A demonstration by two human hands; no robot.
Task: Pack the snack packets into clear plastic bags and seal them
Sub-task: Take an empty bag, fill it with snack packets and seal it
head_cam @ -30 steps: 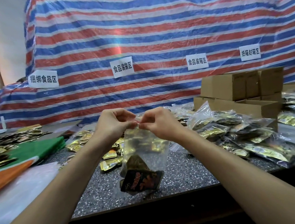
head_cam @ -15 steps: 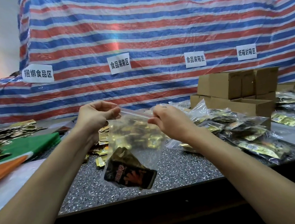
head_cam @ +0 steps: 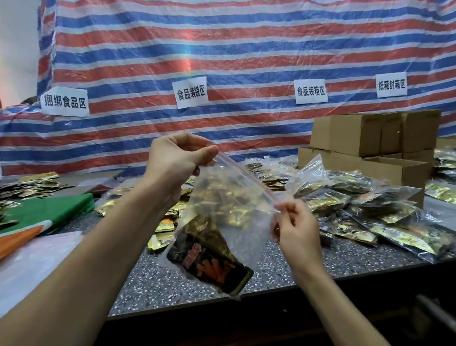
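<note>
- sealing step: bag (head_cam: 236, 218) held above worktop (head_cam: 162, 284), snack packet (head_cam: 209, 261) low inside
- left hand (head_cam: 177, 163) fingers pinch upper end of zip (head_cam: 249, 176); right hand (head_cam: 294, 230) pinches lower end
- next, likely: press zip fully closed

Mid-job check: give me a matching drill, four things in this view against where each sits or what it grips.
Things:
1 left hand
2 right hand
3 dark packet
4 boxes

Places or states:
A in the bottom of the bag
B stacked at the table's far right
C pinches the zip's higher end
D pinches the zip's lower end

Pairs: 1-C, 2-D, 3-A, 4-B
</note>
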